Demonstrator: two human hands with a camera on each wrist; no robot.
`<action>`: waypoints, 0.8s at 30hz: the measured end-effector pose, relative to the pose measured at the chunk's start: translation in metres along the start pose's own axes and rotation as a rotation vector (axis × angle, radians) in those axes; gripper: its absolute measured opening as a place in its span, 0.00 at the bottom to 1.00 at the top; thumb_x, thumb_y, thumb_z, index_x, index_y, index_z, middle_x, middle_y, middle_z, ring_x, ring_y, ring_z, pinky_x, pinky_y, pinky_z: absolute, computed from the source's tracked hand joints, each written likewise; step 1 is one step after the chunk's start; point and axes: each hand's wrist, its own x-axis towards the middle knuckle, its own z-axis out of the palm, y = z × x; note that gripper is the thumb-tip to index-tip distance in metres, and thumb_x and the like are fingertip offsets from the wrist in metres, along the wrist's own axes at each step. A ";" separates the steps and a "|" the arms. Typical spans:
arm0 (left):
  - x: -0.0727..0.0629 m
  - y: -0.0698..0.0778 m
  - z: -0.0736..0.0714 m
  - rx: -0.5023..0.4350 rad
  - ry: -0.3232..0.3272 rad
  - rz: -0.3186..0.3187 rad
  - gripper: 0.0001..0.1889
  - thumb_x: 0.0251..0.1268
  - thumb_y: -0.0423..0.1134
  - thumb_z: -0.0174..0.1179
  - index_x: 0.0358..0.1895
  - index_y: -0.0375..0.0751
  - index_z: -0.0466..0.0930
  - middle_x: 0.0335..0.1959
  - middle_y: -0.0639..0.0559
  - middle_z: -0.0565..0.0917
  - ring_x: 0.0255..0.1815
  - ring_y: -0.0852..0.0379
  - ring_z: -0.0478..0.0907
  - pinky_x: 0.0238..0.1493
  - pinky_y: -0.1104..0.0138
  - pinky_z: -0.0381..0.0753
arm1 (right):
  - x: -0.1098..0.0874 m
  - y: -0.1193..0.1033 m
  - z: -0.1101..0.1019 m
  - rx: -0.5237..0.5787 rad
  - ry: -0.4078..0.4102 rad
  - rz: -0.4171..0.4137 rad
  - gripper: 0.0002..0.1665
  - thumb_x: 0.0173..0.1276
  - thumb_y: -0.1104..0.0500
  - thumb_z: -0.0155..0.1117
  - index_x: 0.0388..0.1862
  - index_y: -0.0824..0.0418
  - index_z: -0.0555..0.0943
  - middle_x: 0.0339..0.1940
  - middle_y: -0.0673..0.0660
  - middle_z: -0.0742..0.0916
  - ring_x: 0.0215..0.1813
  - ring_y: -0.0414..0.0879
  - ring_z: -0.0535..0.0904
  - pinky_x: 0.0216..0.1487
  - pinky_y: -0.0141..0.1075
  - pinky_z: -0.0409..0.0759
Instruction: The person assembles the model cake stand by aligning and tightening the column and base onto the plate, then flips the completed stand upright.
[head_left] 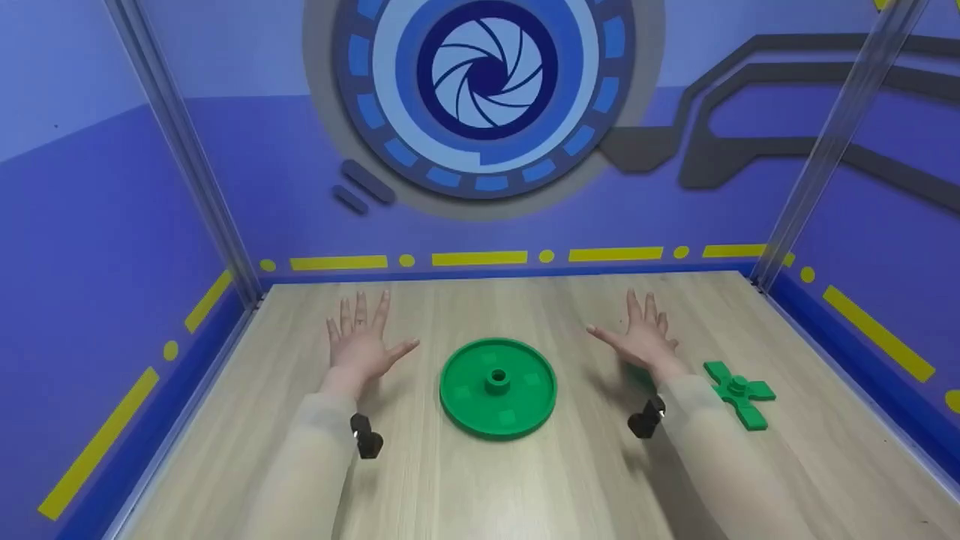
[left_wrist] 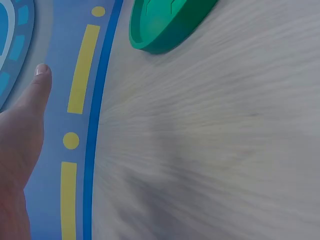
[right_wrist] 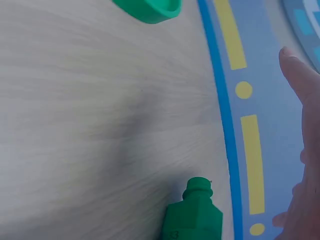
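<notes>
My left hand hovers with fingers spread to the left of a round green dish with a raised hollow hub at its centre; it holds nothing. To the dish's right, my right hand is also spread and holds nothing. Beneath that hand lies a green piece with a faceted body and a narrower round neck, mostly hidden in the head view. A green cross-shaped piece with a round stud in its middle lies right of the right wrist. Both wrist views show part of the dish's rim.
The pieces lie on a light wood-grain table. Blue panels with yellow markings enclose its back and sides, with metal posts at the corners. Each wrist wears a small black camera mount.
</notes>
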 end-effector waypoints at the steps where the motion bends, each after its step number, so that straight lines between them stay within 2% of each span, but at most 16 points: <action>1: -0.001 0.000 0.001 -0.010 -0.001 0.003 0.55 0.67 0.73 0.55 0.85 0.56 0.32 0.85 0.35 0.29 0.85 0.32 0.23 0.80 0.31 0.24 | 0.000 0.003 0.000 0.010 0.004 0.001 0.73 0.63 0.18 0.55 0.86 0.53 0.29 0.85 0.68 0.31 0.82 0.78 0.27 0.70 0.86 0.34; 6: -0.006 0.002 0.011 -0.061 -0.005 0.018 0.55 0.67 0.74 0.53 0.85 0.57 0.33 0.86 0.38 0.30 0.86 0.34 0.23 0.82 0.32 0.28 | -0.006 0.014 -0.002 0.092 0.026 -0.004 0.70 0.66 0.20 0.56 0.87 0.54 0.33 0.86 0.69 0.37 0.83 0.78 0.34 0.74 0.83 0.39; 13: -0.016 0.009 0.025 -0.115 0.035 0.051 0.53 0.69 0.70 0.56 0.86 0.53 0.39 0.86 0.37 0.38 0.87 0.35 0.32 0.85 0.36 0.41 | -0.023 0.027 -0.006 0.246 0.062 -0.045 0.61 0.71 0.27 0.58 0.87 0.56 0.43 0.87 0.68 0.49 0.86 0.69 0.43 0.83 0.69 0.47; 18: -0.025 0.016 0.033 -0.156 0.076 0.086 0.51 0.69 0.68 0.58 0.85 0.51 0.45 0.86 0.36 0.46 0.87 0.34 0.39 0.85 0.39 0.46 | -0.038 0.037 -0.007 0.336 0.118 -0.025 0.56 0.72 0.31 0.61 0.86 0.56 0.50 0.86 0.67 0.57 0.85 0.68 0.50 0.82 0.67 0.55; 24: -0.038 0.024 0.044 -0.268 0.078 0.099 0.49 0.69 0.65 0.60 0.85 0.53 0.46 0.86 0.37 0.49 0.86 0.33 0.43 0.86 0.40 0.47 | -0.052 0.051 0.002 0.475 0.156 0.002 0.51 0.71 0.37 0.66 0.83 0.59 0.60 0.83 0.64 0.65 0.83 0.65 0.56 0.81 0.62 0.62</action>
